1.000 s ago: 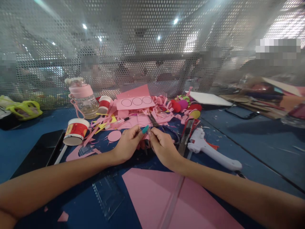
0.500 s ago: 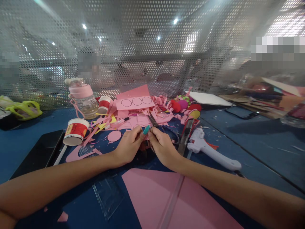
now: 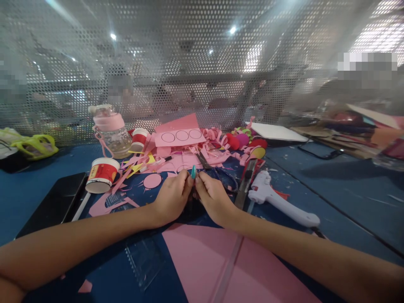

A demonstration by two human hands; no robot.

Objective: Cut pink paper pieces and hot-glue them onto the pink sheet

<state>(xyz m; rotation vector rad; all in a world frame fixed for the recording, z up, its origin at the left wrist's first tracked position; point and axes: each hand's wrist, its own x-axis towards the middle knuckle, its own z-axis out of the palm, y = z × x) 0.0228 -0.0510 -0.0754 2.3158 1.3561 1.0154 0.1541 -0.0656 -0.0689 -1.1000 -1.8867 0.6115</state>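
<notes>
In the head view the left hand [image 3: 172, 197] and right hand [image 3: 214, 195] meet fingertip to fingertip over the blue tabletop [image 3: 331, 189], their grip pinching a small teal piece [image 3: 193, 171] between them above the pink scraps [image 3: 189, 160]. Circles on the pink card [image 3: 181, 136] remain uncut and the large pink sheet [image 3: 214, 261] lies whole, so much of the craft looks unfinished.

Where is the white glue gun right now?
The white glue gun lies on the blue table, right of the right hand, beside the utility knife.
</notes>
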